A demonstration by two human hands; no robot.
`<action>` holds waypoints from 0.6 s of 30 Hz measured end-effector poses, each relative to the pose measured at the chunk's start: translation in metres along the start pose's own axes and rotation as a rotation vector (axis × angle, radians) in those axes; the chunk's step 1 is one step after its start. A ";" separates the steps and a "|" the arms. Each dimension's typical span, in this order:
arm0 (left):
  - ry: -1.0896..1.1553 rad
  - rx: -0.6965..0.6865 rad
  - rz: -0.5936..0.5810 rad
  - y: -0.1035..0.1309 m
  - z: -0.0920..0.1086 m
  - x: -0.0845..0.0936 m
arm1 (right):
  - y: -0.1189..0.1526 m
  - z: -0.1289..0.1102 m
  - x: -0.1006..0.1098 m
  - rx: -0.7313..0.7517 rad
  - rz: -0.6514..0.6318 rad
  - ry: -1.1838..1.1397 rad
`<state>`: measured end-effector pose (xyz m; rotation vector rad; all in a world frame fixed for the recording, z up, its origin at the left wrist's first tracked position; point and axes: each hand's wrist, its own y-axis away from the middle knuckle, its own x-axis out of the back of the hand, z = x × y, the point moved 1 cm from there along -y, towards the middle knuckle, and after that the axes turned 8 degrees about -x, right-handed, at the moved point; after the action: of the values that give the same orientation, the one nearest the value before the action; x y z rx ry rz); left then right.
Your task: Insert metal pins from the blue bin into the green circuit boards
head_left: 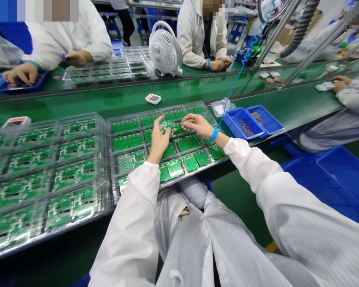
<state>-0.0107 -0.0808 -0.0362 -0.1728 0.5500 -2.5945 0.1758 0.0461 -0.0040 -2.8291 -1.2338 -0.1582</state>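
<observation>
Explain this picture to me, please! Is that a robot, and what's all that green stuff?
No robot here, just a person in white sleeves. There's one picture, from a camera worn on their head, looking forward and down at their own hands.

The left hand holds a green circuit board. The right hand pinches its fingers beside it; anything in them is too small to tell.

Below is a clear tray of more green boards, with stacked trays to the left. To the right, blue bins hold tiny pieces. Across the green table stands a white fan.
</observation>
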 end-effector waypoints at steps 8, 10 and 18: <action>-0.001 0.086 -0.007 0.004 0.010 -0.002 | 0.058 0.005 0.144 -0.013 0.495 0.241; -0.042 0.079 0.012 0.005 0.014 -0.001 | 0.081 0.004 0.185 -0.038 0.595 0.368; -0.198 0.078 0.008 0.008 0.025 0.003 | 0.164 0.003 0.318 -0.318 0.848 0.985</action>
<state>-0.0045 -0.0981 -0.0164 -0.3950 0.3776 -2.5484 0.5113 0.1659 0.0280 -2.5461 0.1968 -1.5094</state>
